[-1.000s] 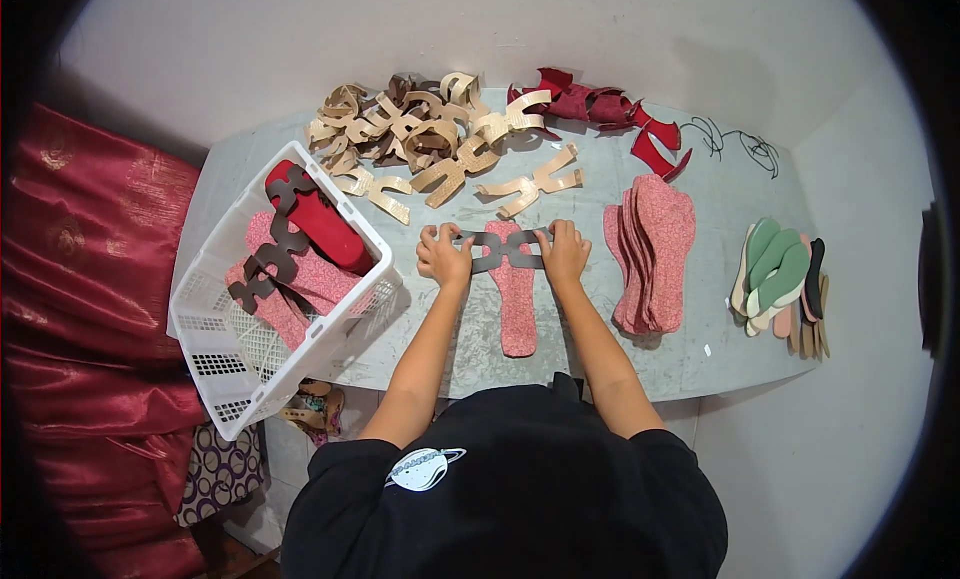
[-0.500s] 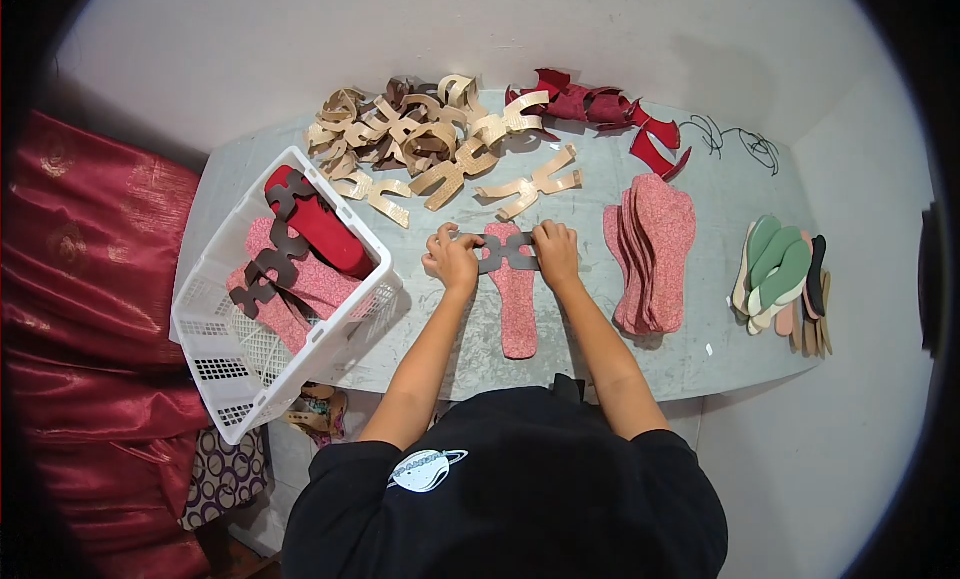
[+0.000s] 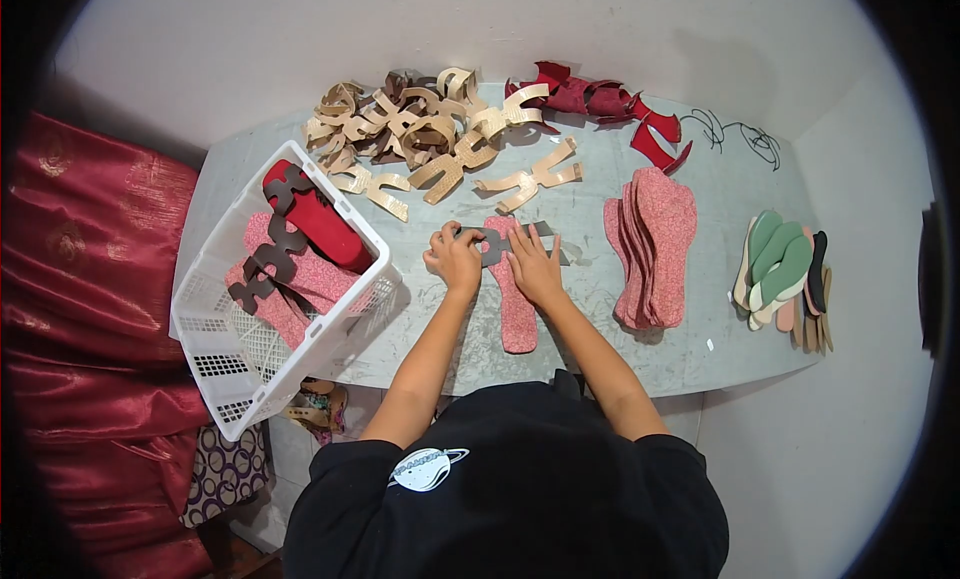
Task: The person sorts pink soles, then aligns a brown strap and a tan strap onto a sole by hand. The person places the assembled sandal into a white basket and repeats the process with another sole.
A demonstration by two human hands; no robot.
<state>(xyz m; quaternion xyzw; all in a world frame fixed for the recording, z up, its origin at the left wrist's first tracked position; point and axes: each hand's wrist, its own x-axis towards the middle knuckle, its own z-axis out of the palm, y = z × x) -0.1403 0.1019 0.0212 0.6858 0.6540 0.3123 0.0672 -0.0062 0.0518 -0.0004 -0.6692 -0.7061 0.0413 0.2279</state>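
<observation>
A pink speckled shoe sole (image 3: 517, 319) lies on the table with its wide end away from me. Across that wide end sits a dark grey H-shaped sandal strap (image 3: 492, 247). My left hand (image 3: 457, 263) is closed on the strap's left end, fingers bent beside the sole. My right hand (image 3: 537, 269) lies flat over the strap's right half with its fingers stretched out, covering part of the strap and sole. The strap's right ends show beyond those fingers.
A white plastic basket (image 3: 222, 384) at left holds pink and red soles with dark straps. Beige and brown straps (image 3: 455, 164) pile up at the back, beside red straps (image 3: 590, 99). To the right are stacked pink soles (image 3: 660, 249) and green insoles (image 3: 782, 264).
My right hand has moved left from the strap's right end and now lies flat over the strap on the sole. My left hand stays at the left end.
</observation>
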